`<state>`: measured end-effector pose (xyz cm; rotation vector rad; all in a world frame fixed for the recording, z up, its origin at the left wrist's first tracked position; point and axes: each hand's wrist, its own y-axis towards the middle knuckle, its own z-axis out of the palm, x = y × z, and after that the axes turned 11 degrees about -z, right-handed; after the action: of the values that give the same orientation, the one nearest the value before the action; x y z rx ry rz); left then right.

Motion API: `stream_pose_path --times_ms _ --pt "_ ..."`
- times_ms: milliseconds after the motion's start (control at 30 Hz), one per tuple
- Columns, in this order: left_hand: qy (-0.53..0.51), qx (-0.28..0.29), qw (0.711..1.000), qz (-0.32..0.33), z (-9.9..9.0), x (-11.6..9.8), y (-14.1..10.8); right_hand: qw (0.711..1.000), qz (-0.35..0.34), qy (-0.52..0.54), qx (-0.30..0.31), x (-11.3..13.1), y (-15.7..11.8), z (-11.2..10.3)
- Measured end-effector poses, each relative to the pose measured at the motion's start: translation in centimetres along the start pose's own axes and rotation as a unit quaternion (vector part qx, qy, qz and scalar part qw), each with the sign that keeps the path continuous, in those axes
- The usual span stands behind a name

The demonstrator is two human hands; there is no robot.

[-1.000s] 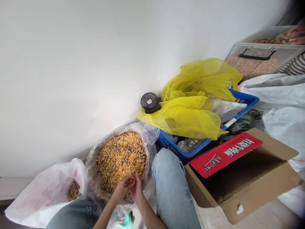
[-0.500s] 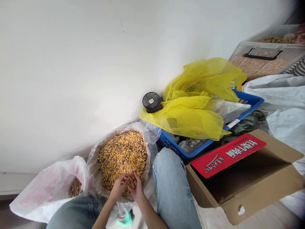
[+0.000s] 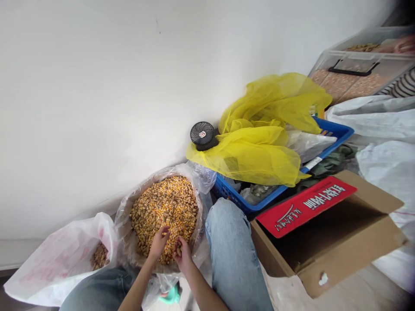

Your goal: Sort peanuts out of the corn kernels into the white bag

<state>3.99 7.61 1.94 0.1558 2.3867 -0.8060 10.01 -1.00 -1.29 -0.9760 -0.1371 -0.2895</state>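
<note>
A large sack lined with clear plastic (image 3: 123, 216) stands between my knees, filled with a mix of yellow corn kernels (image 3: 177, 183) and unshelled peanuts (image 3: 144, 207). Over the near part of the mix hovers my left hand (image 3: 158, 244), its thumb and fingers apart with nothing visible in them. To its right, my right hand (image 3: 184, 257) is curled, palm partly up, around a few peanuts (image 3: 178, 248). The two hands are separate. Left of the sack, a white woven bag (image 3: 58, 268) lies on its side with more peanuts (image 3: 99, 255) at its mouth.
A blue basket (image 3: 267, 201) on the right bears yellow mesh cloth (image 3: 259, 151) and a small black fan (image 3: 202, 134). An open cardboard box (image 3: 340, 259) stands beside my right knee (image 3: 230, 242). Behind are white sacks (image 3: 389, 168) and a clear storage bin (image 3: 353, 71). A white wall (image 3: 97, 108) rises ahead.
My hands were together over the corn and have moved apart. My left hand shifted up and its fingers spread; my right hand still holds peanuts. The camera view shifted slightly.
</note>
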Motion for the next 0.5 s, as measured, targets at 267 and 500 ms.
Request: stream_pose_path --times_ms 267,500 --pt "0.327 0.080 0.935 0.111 4.5 -5.1 4.2 0.998 0.049 0.042 -0.005 0.4 -0.5 0.2" --pt "0.413 0.095 0.900 0.105 6.8 -7.1 4.6 1.000 0.028 0.008 -0.005 -0.5 0.1 0.1"
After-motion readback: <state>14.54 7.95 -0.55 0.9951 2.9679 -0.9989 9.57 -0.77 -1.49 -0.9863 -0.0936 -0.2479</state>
